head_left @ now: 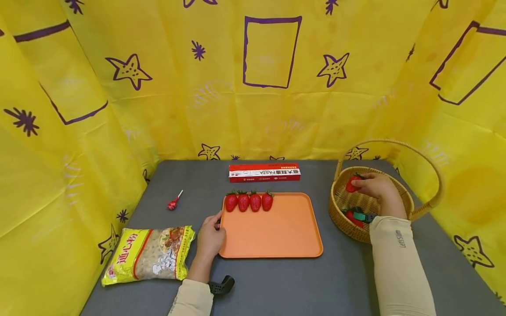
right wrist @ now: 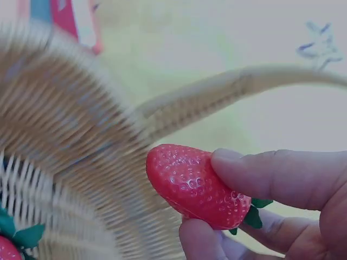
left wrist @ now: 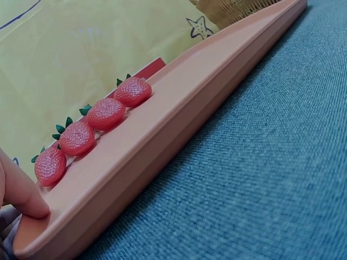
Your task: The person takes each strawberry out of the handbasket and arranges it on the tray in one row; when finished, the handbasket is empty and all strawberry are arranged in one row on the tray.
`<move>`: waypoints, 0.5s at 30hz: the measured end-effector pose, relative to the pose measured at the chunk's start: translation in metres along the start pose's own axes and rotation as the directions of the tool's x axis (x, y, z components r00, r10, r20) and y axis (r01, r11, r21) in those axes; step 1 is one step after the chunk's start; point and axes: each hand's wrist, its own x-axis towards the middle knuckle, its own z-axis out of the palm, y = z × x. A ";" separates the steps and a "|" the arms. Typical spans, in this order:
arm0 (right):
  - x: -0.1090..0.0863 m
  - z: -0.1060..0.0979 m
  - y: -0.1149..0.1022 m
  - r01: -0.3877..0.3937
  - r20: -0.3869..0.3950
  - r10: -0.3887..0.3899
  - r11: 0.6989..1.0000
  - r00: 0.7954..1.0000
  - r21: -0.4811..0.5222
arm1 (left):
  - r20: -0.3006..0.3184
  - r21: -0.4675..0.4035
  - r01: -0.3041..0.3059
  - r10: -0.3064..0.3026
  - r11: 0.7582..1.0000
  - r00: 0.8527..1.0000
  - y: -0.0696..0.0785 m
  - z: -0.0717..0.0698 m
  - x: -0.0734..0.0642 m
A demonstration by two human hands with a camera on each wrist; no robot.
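My right hand (head_left: 377, 186) pinches a red strawberry (right wrist: 190, 184) between thumb and fingers, over the wicker basket (head_left: 339, 213). Inside that basket lies more strawberry red (head_left: 356, 218), partly hidden by the wrist band. At the left edge of the orange tray (head_left: 276, 235), my left hand (head_left: 211, 237) grips the rim; the left wrist view shows the thumb (left wrist: 24, 195) pressing on the tray's surface. Several strawberries (head_left: 255, 202) stand in a row along the tray's back left, green leaves toward the back.
Behind the tray lies a red and white pasta box (head_left: 265, 173). A red lollipop (head_left: 172, 204) rests to the left, with a yellow bag of pasta (head_left: 150, 254) nearer the front. The basket's tall handle (head_left: 431, 169) arches over it. Yellow cloth (head_left: 166, 109) surrounds the grey table.
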 end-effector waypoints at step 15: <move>-0.070 0.031 -0.047 0.204 -0.025 -0.202 0.963 0.979 0.179 | 0.002 -0.006 0.033 -0.033 0.999 0.999 0.001 0.000 0.000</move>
